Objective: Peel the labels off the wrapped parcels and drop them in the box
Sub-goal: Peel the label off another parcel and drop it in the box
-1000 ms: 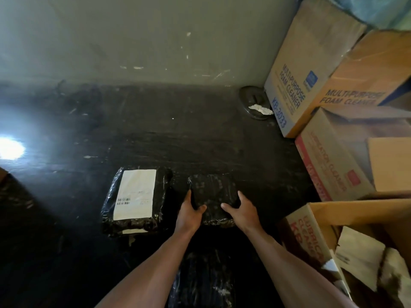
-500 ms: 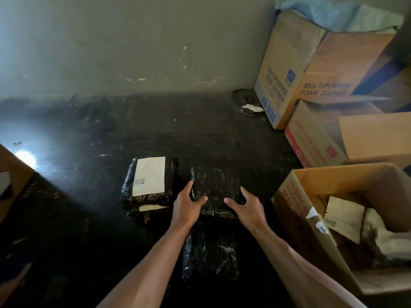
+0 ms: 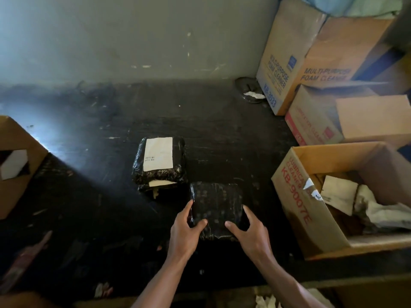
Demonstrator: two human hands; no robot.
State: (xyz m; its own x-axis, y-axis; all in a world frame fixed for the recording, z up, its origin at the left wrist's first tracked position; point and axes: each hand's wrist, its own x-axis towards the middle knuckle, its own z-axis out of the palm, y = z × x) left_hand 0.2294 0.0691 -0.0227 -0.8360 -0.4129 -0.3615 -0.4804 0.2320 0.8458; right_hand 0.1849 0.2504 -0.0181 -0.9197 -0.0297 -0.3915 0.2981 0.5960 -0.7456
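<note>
Two hands, left hand and right hand, clasped the black film-wrapped parcel on the counter by its sides, fingers spread; its wrap looked slick and soft, likely light.

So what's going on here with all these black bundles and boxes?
A person is holding a black wrapped parcel on a dark table, the left hand and right hand gripping its near corners. No label shows on its top face. Beside it lies another parcel with a white label still on. At the right stands an open cardboard box with paper scraps inside.
</note>
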